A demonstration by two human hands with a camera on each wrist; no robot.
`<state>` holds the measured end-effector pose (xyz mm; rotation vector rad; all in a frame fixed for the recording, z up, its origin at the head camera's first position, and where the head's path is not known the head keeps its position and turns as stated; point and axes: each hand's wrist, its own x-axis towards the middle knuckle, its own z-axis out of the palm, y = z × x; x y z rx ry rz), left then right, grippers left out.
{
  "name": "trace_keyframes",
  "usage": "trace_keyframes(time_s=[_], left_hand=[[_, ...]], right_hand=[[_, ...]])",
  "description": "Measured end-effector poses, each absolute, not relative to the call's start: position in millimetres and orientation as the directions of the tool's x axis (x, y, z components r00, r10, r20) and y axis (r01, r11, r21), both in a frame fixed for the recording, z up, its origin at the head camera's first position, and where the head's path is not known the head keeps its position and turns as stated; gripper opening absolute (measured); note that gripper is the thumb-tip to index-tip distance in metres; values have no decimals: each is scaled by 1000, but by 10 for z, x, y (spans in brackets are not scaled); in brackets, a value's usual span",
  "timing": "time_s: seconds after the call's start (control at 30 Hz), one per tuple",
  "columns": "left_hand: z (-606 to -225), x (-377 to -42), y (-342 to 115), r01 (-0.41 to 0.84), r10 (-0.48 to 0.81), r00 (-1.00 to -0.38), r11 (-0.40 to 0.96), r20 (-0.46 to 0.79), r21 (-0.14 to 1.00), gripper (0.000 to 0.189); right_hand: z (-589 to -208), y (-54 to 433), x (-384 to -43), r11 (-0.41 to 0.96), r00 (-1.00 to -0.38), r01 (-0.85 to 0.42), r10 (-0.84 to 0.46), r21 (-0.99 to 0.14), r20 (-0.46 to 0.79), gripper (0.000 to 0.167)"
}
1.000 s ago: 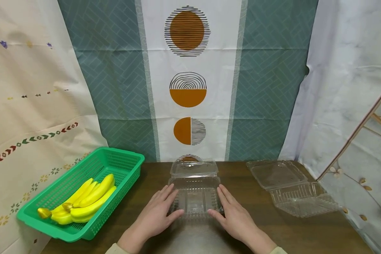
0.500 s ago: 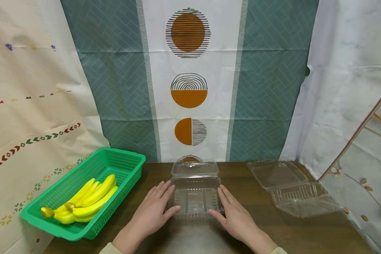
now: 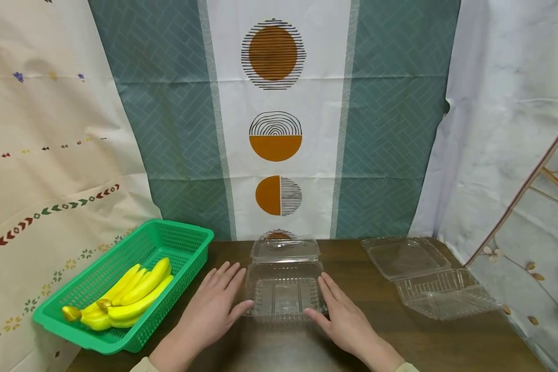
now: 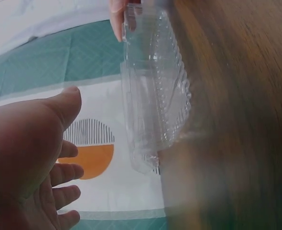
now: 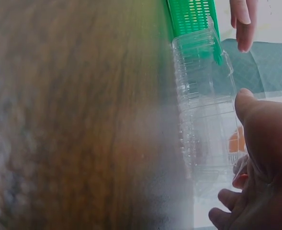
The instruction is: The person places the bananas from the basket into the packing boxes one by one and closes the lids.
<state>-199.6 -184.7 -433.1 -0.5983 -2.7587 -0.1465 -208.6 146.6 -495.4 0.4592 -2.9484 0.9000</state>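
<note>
A clear plastic clamshell container [image 3: 285,294] lies with its lid [image 3: 284,250] folded back on the brown table, between my two hands. My left hand [image 3: 213,306], fingers extended, hovers off the container's left side; in the left wrist view a gap shows between that hand [image 4: 35,153] and the container [image 4: 155,91]. At the container's right side is my right hand [image 3: 346,316], its fingers straight along the wall. The right wrist view shows the thumb [image 5: 246,103] by the rim of the container [image 5: 205,105]. Neither hand grips anything.
At the left a green plastic basket [image 3: 188,274] holds several yellow bananas [image 3: 137,289]. A second clear clamshell container [image 3: 446,294] lies open at the right of the table [image 3: 376,289]. Patterned cloths [image 3: 390,129] hang behind and at both sides.
My left hand has drawn away from the container toward the left. My right hand stays at the container's right side, and the container has not visibly moved.
</note>
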Motion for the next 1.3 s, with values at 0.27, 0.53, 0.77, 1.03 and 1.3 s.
trace_keyframes(time_s=[0.27, 0.53, 0.77, 1.03, 1.3], left_hand=[[-4183, -1915, -2005, 412, 383, -831, 911, 404, -17, 77], [-4048, -1900, -2210, 394, 372, -811, 918, 451, -48, 78], [-4006, -1896, -2406, 379, 357, -809, 924, 467, -50, 76], [-4013, -1928, -2609, 349, 324, -841, 937, 433, -22, 77], [-3978, -1994, -2852, 347, 321, -809, 937, 492, -41, 74]], right_hand=[[-4983, 1462, -2102, 792, -956, -288, -273, -538, 110, 94], [-4991, 1461, -2102, 789, -956, -289, -272, -542, 113, 95], [-4973, 1460, -2090, 785, -955, -289, -276, -547, 109, 95], [-4975, 1468, -2100, 788, -954, -293, -275, -542, 116, 95], [-4984, 1467, -2104, 788, -955, -292, -274, -542, 117, 95]])
